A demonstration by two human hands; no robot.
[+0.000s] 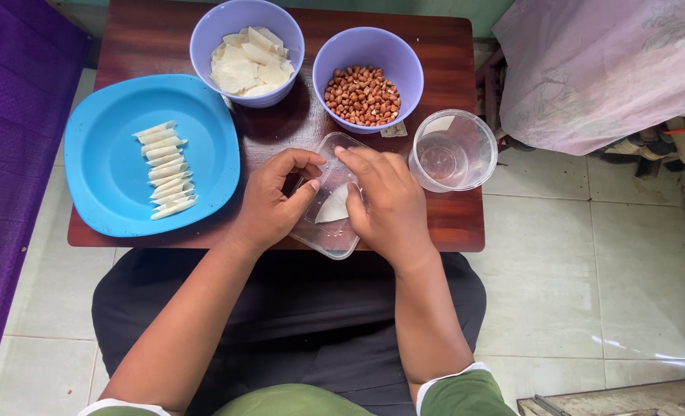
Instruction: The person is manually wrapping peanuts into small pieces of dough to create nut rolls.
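Note:
My left hand [271, 202] and my right hand [382, 202] meet over a clear plastic lid [328, 235] on the wooden table [435, 219]. Between their fingertips lies a small white dough wrapper [332, 206], and both hands pinch it. To the left, a blue plate [111, 166] carries a row of several rolled white wrappers [165, 169].
At the back stand a lilac bowl of flat white wrappers [247, 58] and a lilac bowl of peanuts [363, 94]. A clear plastic cup [453, 150] sits at the right edge. Purple cloth [3, 115] lies left, pale fabric [604, 69] right, tiled floor below.

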